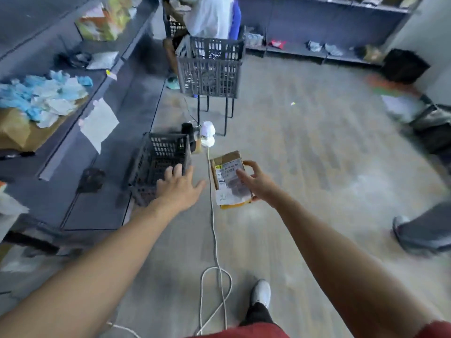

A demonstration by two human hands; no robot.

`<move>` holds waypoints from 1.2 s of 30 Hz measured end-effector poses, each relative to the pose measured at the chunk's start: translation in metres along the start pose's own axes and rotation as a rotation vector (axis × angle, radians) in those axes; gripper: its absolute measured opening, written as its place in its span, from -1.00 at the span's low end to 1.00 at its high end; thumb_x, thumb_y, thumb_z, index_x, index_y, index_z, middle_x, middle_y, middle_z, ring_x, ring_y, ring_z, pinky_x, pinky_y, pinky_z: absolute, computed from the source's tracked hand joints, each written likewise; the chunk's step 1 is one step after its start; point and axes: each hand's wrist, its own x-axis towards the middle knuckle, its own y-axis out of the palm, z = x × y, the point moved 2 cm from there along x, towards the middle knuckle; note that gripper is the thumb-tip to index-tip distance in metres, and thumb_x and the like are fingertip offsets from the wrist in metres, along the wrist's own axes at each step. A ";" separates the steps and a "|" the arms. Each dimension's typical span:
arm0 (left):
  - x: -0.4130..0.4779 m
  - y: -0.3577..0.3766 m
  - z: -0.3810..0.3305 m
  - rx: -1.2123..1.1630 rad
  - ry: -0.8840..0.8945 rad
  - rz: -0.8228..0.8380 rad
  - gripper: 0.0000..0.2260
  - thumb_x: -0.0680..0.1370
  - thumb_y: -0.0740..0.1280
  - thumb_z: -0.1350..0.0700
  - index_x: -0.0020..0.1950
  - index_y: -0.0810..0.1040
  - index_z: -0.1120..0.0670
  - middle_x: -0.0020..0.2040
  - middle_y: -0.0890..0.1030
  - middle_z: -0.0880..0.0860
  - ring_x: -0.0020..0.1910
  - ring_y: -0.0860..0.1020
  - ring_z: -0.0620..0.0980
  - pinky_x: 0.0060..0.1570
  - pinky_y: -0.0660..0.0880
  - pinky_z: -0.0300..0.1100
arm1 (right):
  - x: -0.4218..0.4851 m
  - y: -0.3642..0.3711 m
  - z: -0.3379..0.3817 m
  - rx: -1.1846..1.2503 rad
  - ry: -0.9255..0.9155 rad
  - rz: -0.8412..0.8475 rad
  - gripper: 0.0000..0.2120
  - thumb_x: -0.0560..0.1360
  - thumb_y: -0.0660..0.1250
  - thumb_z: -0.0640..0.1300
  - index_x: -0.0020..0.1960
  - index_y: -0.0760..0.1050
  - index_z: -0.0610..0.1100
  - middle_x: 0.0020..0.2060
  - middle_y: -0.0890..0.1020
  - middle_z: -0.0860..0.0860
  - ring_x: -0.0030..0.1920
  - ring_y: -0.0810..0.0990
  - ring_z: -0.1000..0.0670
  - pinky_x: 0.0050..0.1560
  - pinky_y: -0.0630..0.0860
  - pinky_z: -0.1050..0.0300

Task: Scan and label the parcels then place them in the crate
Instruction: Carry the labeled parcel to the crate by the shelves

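A small brown cardboard parcel (228,178) with white printed labels on top is in my right hand (257,182), held above the floor with fingers spread round its right side and underside. A dark grey slatted crate (156,162) stands on the floor to the left of the parcel. My left hand (179,186) reaches out with straight fingers over the crate's near right corner and holds nothing. The parcel sits just right of the crate, apart from it.
A white cable (214,240) runs along the floor between my arms to a white plug block (207,134). Shelving with papers and packets lines the left. A second crate on a stand (210,67) and a person are ahead. Another person's foot (410,237) is at right.
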 end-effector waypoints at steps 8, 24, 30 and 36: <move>0.084 -0.016 -0.153 0.014 0.019 -0.008 -0.38 0.57 -0.05 -0.35 0.54 0.13 -0.04 0.53 0.17 0.10 0.49 0.11 0.14 0.32 0.26 0.12 | 0.069 -0.166 -0.033 0.021 -0.010 -0.005 -0.58 0.60 0.25 0.14 0.39 0.27 0.06 -0.03 0.66 -0.07 -0.05 0.67 -0.19 -0.17 0.61 -0.25; 0.262 -0.043 -0.035 -0.127 -0.429 -0.095 -0.36 0.57 -0.05 -0.35 0.55 0.13 -0.04 0.52 0.19 0.10 0.49 0.12 0.18 0.33 0.26 0.18 | 0.335 -0.104 0.102 -0.209 -0.157 0.395 -0.58 0.62 0.22 0.11 0.42 0.25 0.03 0.10 0.64 -0.19 0.00 0.67 -0.23 -0.13 0.62 -0.34; 0.309 -0.059 0.037 -0.198 -0.650 -0.093 -0.37 0.58 -0.07 -0.33 0.56 0.12 -0.02 0.54 0.16 0.14 0.51 0.09 0.21 0.37 0.24 0.20 | 0.432 -0.031 0.179 -0.306 -0.211 0.592 -0.53 0.61 0.21 0.14 0.45 0.23 0.01 0.05 0.61 -0.09 -0.03 0.65 -0.14 -0.15 0.66 -0.18; 0.331 -0.056 0.090 -0.267 -0.881 -0.044 -0.37 0.59 -0.09 -0.32 0.57 0.08 -0.03 0.56 0.11 0.12 0.52 0.07 0.19 0.40 0.22 0.17 | 0.498 0.047 0.218 -0.418 -0.331 0.758 -0.44 0.60 0.22 0.17 0.49 0.20 -0.07 0.24 0.55 -0.09 0.10 0.62 -0.13 0.10 0.61 -0.15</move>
